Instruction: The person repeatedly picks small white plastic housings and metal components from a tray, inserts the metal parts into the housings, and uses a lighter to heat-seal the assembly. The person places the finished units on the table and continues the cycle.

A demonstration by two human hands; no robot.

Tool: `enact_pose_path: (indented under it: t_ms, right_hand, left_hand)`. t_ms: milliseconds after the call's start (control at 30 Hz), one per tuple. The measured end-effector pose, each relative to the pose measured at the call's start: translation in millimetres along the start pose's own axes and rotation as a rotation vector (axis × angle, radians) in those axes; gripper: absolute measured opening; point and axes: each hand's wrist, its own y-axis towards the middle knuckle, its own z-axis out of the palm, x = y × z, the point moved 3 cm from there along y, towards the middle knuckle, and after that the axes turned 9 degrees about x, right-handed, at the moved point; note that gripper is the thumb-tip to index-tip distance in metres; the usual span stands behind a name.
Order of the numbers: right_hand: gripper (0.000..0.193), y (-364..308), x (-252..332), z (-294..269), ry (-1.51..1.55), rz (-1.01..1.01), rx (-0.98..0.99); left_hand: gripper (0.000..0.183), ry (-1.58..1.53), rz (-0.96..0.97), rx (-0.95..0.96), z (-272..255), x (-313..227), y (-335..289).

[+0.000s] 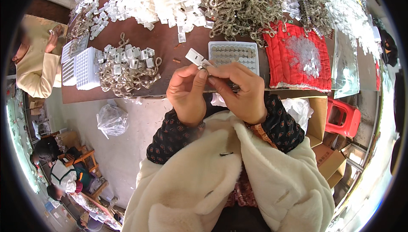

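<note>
Above the table's near edge my two hands meet, fingertips pinched together. My left hand (187, 92) is closed on a small white plastic casing (194, 56), which points up and to the left. My right hand (242, 91) is closed at the casing's lower end, its thumb and forefinger against a small pale piece; what exactly it grips is partly hidden by the fingers. Just behind my right hand stands a white tray (211, 49) of small round grey discs. Left of my hands lies a pile of coiled clear-coated wires (127, 79) with white casings attached.
A large heap of white casings (170, 0) and a heap of coiled wires (242, 6) cover the table's back. Clear small parts (304, 53) lie on a red cloth (276, 68). White trays (88, 68) are stacked at left, near another person (40, 70). A red stool (343, 117) stands right.
</note>
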Motion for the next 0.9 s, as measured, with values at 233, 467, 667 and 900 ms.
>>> enact_pose_path:
  t_ms: [233,467,667,900]
  right_hand:
    - [0.017,2,7,-6,0.192,0.212,0.022]
    - [0.019,7,-5,-5,0.587,0.374,0.112]
    - [0.019,-9,-16,10,0.609,0.372,0.081]
    - [0.026,-29,-35,-12,0.373,0.446,0.063]
  left_hand:
    - [0.021,0.141,0.092,0.101,2,-4,-4]
    - [0.016,0.012,0.002,0.053,-5,-3,-6]
    - [0.013,-0.140,-0.117,0.005,-5,4,-10]
    - [0.015,-0.208,-0.175,-0.010,-27,7,3]
